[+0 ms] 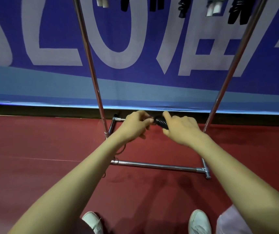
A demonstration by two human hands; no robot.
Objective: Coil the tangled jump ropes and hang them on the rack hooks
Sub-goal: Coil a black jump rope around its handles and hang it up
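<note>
My right hand (180, 128) grips a black ribbed jump-rope handle (160, 122), index finger raised. My left hand (136, 124) pinches the thin dark rope right at the handle's left end. The rope (121, 150) trails down under my left forearm toward the floor. Both hands are held out in front of a chrome rack whose base bar (154, 165) lies on the red floor. At the top edge, several black handles (182, 7) and white handles (214, 8) hang from the rack; the hooks themselves are out of view.
Two slanted chrome rack poles, the left pole (91, 65) and the right pole (233, 63), rise on either side of my hands. A blue banner (135, 48) with large pale letters stands behind. My white shoes (199, 222) are at the bottom of the view on red carpet.
</note>
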